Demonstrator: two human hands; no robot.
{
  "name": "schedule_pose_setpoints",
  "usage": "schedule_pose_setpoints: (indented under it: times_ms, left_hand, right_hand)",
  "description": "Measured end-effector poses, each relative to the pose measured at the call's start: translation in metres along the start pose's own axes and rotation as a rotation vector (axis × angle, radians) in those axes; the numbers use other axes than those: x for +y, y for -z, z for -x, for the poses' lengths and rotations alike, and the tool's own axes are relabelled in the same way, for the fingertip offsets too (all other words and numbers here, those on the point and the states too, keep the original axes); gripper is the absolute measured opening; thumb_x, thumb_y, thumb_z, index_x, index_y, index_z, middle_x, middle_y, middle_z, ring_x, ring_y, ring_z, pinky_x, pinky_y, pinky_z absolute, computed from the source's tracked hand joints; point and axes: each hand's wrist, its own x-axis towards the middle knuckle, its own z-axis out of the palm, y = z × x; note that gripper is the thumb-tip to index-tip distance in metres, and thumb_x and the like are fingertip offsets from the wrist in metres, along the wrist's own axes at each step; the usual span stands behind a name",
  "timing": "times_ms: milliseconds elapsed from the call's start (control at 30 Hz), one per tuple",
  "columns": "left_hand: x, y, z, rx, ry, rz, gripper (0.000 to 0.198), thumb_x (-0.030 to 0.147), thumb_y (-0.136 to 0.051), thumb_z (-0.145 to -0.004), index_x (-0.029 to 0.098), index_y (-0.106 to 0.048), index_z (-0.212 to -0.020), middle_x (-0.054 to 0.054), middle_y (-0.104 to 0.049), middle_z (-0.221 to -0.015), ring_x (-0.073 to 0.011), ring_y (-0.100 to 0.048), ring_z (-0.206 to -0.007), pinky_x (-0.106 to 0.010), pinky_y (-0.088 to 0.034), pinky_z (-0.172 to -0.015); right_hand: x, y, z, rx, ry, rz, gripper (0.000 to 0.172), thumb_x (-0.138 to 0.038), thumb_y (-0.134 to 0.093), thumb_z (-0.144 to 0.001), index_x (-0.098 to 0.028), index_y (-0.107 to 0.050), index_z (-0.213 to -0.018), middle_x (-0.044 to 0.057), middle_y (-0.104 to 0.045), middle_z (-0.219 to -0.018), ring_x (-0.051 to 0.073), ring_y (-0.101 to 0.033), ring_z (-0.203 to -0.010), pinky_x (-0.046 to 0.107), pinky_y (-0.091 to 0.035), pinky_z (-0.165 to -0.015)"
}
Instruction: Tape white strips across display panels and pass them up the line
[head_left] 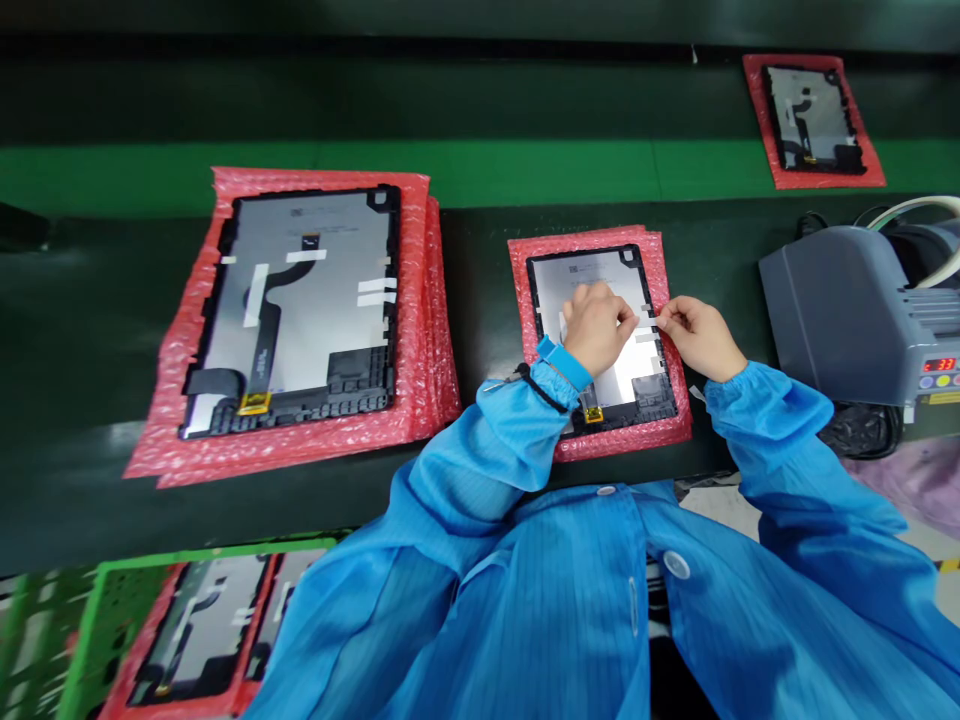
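Pinching tape strip [649,319], hands [598,328] over display panel [577,285]

The left hand [598,328] hides the middle of the display panel [577,285] beneath it, and the print on the panel's label [592,268] is too small to read. A grey machine [847,300] is cut off by the right edge, another panel [199,625] by the bottom edge.

Glossy, crinkled plastic bubble wrap [585,238]
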Motion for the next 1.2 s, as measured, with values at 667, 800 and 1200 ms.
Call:
schedule_pose_setpoints:
  times_ms: [667, 800, 1200]
  left_hand:
    - [0.006, -0.003, 0.002, -0.018, -0.011, -0.063, 0.017, 0.022, -0.058, -0.087, 0.018, -0.065, -0.072, -0.011, -0.062, -0.103, -0.0335, -0.048, -0.114, -0.046, -0.037, -0.088]
    - [0.007, -0.004, -0.002, 0.007, 0.015, -0.073, 0.012, 0.024, -0.063, -0.084, 0.018, -0.062, -0.075, -0.012, -0.062, -0.106, -0.0343, -0.049, -0.114, -0.047, -0.039, -0.089]
    - [-0.065, 0.022, 0.070, 0.295, 0.187, -0.210, 0.030, 0.041, -0.060, -0.087, 0.015, -0.057, -0.102, -0.016, -0.061, -0.104, -0.0331, -0.056, -0.104, -0.047, -0.045, -0.093]
  right_hand:
    - [-0.011, 0.002, -0.008, -0.078, -0.085, 0.162, 0.011, -0.015, -0.058, -0.071, -0.020, -0.058, -0.062, 0.000, -0.055, -0.056, 0.015, -0.050, -0.056, 0.029, -0.038, -0.059]
    - [-0.009, 0.009, -0.013, -0.040, -0.143, 0.210, 0.015, -0.018, -0.068, -0.070, -0.020, -0.059, -0.058, 0.000, -0.055, -0.054, 0.015, -0.050, -0.055, 0.030, -0.040, -0.058]
    - [-0.005, 0.012, -0.011, 0.017, -0.220, 0.186, 0.020, -0.020, -0.069, -0.078, -0.020, -0.055, -0.063, -0.001, -0.055, -0.057, 0.014, -0.048, -0.054, 0.029, -0.039, -0.059]
